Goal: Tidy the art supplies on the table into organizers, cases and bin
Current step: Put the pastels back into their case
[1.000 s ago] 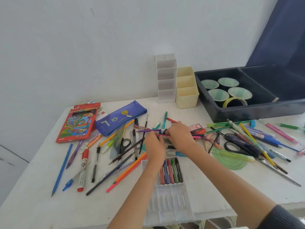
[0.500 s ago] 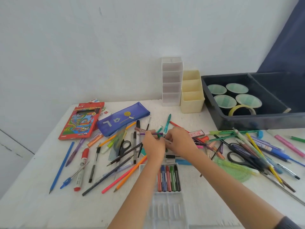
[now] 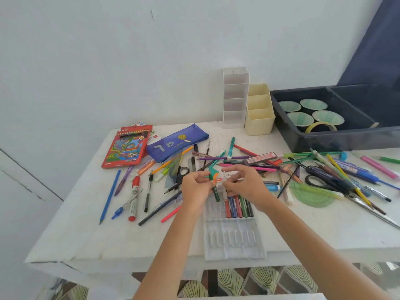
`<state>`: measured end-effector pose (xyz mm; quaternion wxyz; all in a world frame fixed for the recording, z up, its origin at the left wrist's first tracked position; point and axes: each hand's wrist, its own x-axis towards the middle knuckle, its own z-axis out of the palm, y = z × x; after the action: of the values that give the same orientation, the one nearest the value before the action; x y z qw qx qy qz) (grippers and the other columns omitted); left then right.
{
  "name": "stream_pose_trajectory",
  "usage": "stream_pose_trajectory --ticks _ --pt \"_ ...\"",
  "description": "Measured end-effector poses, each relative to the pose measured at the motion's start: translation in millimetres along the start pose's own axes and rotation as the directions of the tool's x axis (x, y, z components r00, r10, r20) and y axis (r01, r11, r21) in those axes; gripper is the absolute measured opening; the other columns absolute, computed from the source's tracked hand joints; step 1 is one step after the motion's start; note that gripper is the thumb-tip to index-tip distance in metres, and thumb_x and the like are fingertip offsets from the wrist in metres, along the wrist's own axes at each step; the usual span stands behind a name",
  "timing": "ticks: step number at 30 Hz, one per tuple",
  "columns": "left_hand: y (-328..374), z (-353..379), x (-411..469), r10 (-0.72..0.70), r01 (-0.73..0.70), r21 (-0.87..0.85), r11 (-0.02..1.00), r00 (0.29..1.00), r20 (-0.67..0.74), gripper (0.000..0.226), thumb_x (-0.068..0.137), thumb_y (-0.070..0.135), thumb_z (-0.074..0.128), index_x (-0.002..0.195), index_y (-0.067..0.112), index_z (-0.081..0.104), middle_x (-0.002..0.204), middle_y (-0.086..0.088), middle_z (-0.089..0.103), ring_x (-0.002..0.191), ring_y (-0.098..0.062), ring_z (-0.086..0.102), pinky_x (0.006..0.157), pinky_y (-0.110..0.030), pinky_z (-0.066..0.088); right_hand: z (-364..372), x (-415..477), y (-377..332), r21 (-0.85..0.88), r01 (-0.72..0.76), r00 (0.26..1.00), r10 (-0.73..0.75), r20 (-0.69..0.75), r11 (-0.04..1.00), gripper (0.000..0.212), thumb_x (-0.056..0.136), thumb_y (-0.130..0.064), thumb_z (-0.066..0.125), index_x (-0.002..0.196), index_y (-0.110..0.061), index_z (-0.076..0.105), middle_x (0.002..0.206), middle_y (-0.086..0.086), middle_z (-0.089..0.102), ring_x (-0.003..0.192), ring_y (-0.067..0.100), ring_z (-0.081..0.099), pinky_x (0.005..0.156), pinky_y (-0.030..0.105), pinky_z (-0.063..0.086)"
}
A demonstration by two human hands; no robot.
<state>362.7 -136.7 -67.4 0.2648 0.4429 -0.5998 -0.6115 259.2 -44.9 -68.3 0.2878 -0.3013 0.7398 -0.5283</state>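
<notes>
Green marker [image 3: 215, 190], slim, dark-tipped

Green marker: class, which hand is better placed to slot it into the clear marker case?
Left. The left hand already holds the green marker, tip down, right above the clear marker case's vacant slots, left of the stored markers. The right hand holds something pale.

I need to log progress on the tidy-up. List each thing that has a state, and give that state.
Clear marker case: open, partly filled with markers.
Blue pencil pouch: lying flat; zip not discernible.
White organizer: upright, looks empty.
Cream organizer: upright, looks empty.
Dark bin: open, holding tape rolls.
Left hand: gripping a green marker.
Right hand: fingers curled beside it.
</notes>
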Motion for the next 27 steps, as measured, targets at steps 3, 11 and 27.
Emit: stream_pose_trajectory --ticks 3,11,27 --pt "-8 -10 -13 0.008 -0.009 0.035 0.999 0.999 0.044 0.030 0.080 -0.005 0.068 0.109 0.002 0.063 0.082 -0.004 0.058 0.071 -0.010 0.059 0.056 -0.015 0.053 8 -14 3 -0.085 0.032 0.999 -0.035 -0.032 0.996 0.033 0.076 -0.008 0.074 0.105 -0.021 0.067 0.077 0.006 0.069 0.067 0.022 0.068 0.068 0.041 0.059" --pt "-27 -15 -29 0.059 -0.062 0.165 0.984 0.998 0.019 0.030 0.079 -0.002 0.069 0.108 0.004 0.064 0.090 -0.005 0.063 0.081 -0.012 0.059 0.070 -0.017 0.049 16 -41 18 -0.326 0.105 0.993 -0.119 -0.024 0.940 0.045 0.076 -0.014 0.076 0.119 -0.023 0.062 0.082 -0.002 0.063 0.060 0.001 0.049 0.057 0.006 0.040" --pt "-37 0 -31 0.316 -0.295 0.292 0.910 0.948 -0.027 0.023 0.085 -0.004 0.060 0.105 0.004 0.065 0.095 -0.005 0.064 0.075 0.000 0.054 0.062 -0.001 0.042 36 -50 50 -0.844 0.235 0.887 -0.461 -0.017 0.483 0.029 0.072 -0.020 0.079 0.100 -0.022 0.072 0.110 0.009 0.061 0.098 0.031 0.056 0.074 0.041 0.047"
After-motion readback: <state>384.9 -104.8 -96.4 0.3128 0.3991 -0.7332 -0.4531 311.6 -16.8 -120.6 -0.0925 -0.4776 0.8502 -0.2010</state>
